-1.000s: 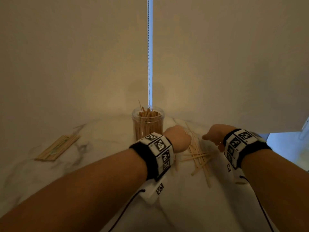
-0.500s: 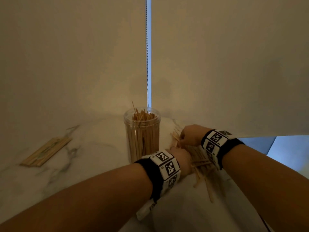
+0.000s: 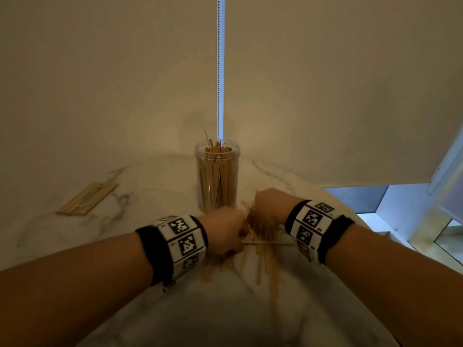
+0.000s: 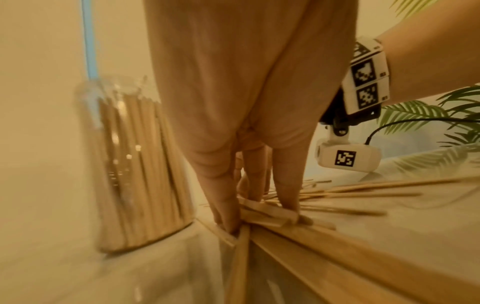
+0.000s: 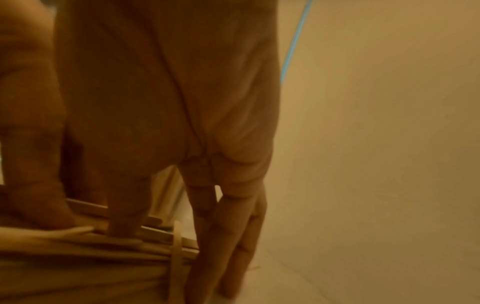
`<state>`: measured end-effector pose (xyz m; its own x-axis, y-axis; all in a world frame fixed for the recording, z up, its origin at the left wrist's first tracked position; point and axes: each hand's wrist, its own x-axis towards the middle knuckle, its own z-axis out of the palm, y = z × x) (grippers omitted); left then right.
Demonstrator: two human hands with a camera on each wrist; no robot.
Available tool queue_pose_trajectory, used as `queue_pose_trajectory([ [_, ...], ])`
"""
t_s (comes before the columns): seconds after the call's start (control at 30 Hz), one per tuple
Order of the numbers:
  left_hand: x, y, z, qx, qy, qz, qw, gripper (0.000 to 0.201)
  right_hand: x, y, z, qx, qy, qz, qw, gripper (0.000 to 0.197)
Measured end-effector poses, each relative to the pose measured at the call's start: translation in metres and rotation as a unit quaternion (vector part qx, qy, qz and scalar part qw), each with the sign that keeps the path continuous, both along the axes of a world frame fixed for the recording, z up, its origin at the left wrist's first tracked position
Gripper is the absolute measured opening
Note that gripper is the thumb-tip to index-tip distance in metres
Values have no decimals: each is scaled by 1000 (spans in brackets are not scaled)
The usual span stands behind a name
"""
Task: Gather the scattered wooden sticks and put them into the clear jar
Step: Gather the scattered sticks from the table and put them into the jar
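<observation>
White marble tabletop (image 3: 155, 196), grey veining, rounded edge curving off toward 4 o'clock. Dim warm light. Pale roller blinds (image 3: 100, 83) filling the upper view; narrow bright gap between two panels at 12 o'clock, bead chain (image 3: 218, 71) hanging in it. Window strip (image 3: 411, 211) showing daylight at 3 o'clock. Green palm fronds (image 4: 420, 111) visible past the right forearm in the left wrist view.

Clear jar (image 3: 217, 175) upright near table centre, at 12 o'clock from the hands, already packed with sticks standing on end, a few tips poking above the rim. Scattered wooden sticks (image 3: 260, 256) lying on the marble just at 6 o'clock of the jar, fanned and crossed, some trailing toward the near edge. Separate flat bundle of sticks (image 3: 87, 199) well apart at 9 o'clock.

Left hand (image 3: 223, 230) down on the pile, fingers (image 4: 226, 205) extended downward, tips pressing stick ends against the marble, close beside the jar base; more raking than clasping. Right hand (image 3: 269, 206) on the far side of the same pile, thumb and fingers (image 5: 124, 209) curled round several sticks, pinching them together. Both wrists banded with black-and-white marker cuffs (image 3: 185, 236).
</observation>
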<state>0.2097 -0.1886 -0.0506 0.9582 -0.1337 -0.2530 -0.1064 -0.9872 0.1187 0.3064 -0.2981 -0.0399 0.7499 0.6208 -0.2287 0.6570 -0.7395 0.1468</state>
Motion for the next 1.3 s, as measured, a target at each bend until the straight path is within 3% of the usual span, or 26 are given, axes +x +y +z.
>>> queue_pose_trajectory([
  [0.1,-30,18,5,-16,-2,-8,1000,5,-34,10,-1,7,7,12,1000,30],
  [0.27,-66,45,9,-9,11,23,1000,43,-59,22,3,25,24,16,999,38],
  [0.4,-82,55,8,-80,-20,63,995,40,-31,-13,22,86,-3,-95,992,38],
  [0.5,-83,54,6,-111,-78,125,983,31,-9,-48,27,21,-14,-185,982,43],
  [0.6,-79,51,4,-63,-55,189,978,63,-8,-67,27,-45,16,-209,977,52],
  [0.7,-77,47,3,3,9,185,983,85,-21,-65,26,-28,16,-196,980,31],
  [0.9,-83,36,8,-21,11,161,987,59,-66,-29,21,-50,38,-133,989,32],
  [1.03,-88,45,13,-6,33,166,986,47,-100,-1,19,-66,73,-43,994,13],
  [1.1,-93,52,15,-10,48,190,981,46,-113,9,18,-30,77,-11,997,26],
  [1.17,-100,57,17,-6,53,212,976,44,-124,18,17,38,88,-32,995,43],
  [1.23,-103,62,17,-7,56,223,973,41,-132,25,14,45,75,-25,996,56],
  [1.3,-105,68,16,-39,69,241,967,38,-135,32,14,25,80,-30,996,54],
])
